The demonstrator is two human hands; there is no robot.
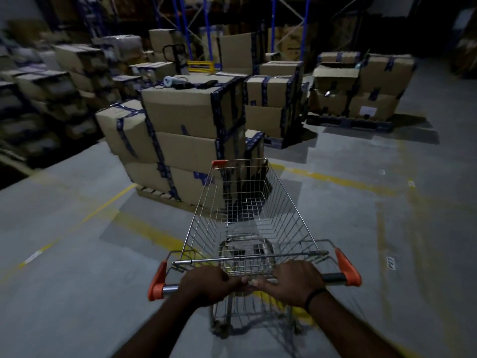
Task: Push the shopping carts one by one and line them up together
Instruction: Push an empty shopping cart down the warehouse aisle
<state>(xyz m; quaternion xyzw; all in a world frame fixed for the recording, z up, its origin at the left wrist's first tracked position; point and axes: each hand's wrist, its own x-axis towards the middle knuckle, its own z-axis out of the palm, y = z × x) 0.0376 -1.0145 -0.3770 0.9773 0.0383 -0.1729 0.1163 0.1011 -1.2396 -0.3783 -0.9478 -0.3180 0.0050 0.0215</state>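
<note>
Two hands are on the handle bar of the one shopping cart I can see from the head camera. The left hand wraps its fingers over the bar just left of centre. The right hand is curled round it just right of centre, so both are holding the bar, and the thumbs almost meet in the middle. A dark band sits on the right wrist. Outside each hand a short stretch of bar shows, ending in an orange cap on the left and another on the right.

The cart stands on the grey floor straight ahead of me, with its wire basket pointing away. Its front edge is close to a tall stack of taped cardboard boxes; I cannot tell whether they touch. A pale roll lies on top of that stack, beside some dark items I cannot make out.

Worn yellow lines cross the floor under and around the cart. More boxes sit on a pallet well off to the right, and others are heaped along the left side, blurred. Blue racking rises behind them in the dim background.
</note>
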